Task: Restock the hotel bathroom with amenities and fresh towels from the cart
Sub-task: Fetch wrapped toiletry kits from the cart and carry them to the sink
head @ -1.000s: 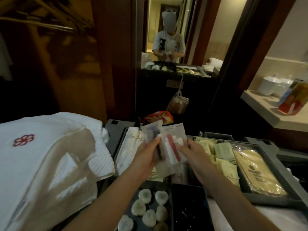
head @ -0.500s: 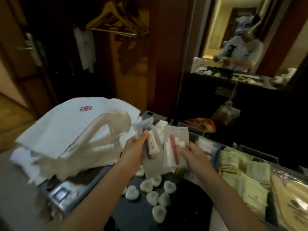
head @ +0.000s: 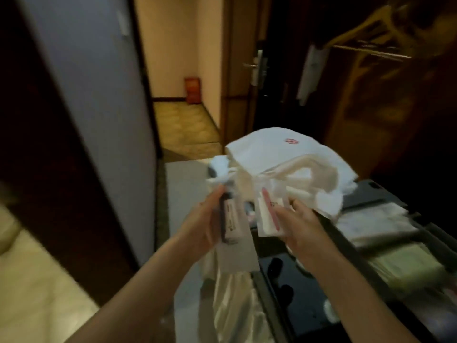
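Note:
My left hand (head: 201,220) grips a clear amenity packet (head: 233,233) with a dark item and a white tube inside. My right hand (head: 300,226) holds a second clear packet (head: 268,216) with a pink stick and white pieces. Both packets are held at chest height over the left end of the dark housekeeping cart (head: 291,300). Behind them a stack of folded white towels (head: 277,154) with a red emblem lies on the cart top. The picture is blurred by motion.
Trays of pale green sachets (head: 405,266) fill the cart's right side. A grey door edge (head: 99,115) and dark frame stand at the left, with a lit tiled floor (head: 37,288) beyond. A corridor (head: 183,129), a door with a handle (head: 254,68) and hangers (head: 371,45) lie behind.
My view has swung left, away from the mirror and the cart trays toward the doorway. Both hands keep the same packets and have moved left with me.

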Demonstrator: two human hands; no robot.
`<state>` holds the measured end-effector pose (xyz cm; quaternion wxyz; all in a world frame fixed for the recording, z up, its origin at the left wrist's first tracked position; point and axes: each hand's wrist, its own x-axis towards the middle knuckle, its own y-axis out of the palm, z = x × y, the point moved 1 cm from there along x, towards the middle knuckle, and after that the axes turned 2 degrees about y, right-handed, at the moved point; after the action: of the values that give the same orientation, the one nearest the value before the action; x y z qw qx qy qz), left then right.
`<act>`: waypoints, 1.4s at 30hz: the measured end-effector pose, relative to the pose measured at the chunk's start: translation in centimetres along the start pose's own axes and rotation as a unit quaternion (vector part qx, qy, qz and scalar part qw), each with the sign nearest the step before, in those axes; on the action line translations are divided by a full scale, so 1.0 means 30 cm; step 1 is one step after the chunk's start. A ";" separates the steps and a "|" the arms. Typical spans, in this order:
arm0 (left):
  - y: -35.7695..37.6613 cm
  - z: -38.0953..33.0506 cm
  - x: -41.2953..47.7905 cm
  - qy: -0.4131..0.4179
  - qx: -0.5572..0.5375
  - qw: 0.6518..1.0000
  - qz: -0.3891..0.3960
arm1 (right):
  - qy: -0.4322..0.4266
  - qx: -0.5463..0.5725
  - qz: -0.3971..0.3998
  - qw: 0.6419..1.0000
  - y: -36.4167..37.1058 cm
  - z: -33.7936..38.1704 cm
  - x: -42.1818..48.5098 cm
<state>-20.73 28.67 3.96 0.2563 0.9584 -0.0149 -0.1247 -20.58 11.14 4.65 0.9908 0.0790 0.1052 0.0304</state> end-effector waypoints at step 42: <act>-1.695 -0.664 -1.037 0.348 -0.089 0.681 -0.638 | 0.183 -0.082 0.643 0.739 2.343 -0.476 -0.146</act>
<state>-47.76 85.40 2.67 0.1850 0.6828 0.7019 0.0835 -30.97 82.22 3.20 0.6995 0.0390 0.2060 0.6831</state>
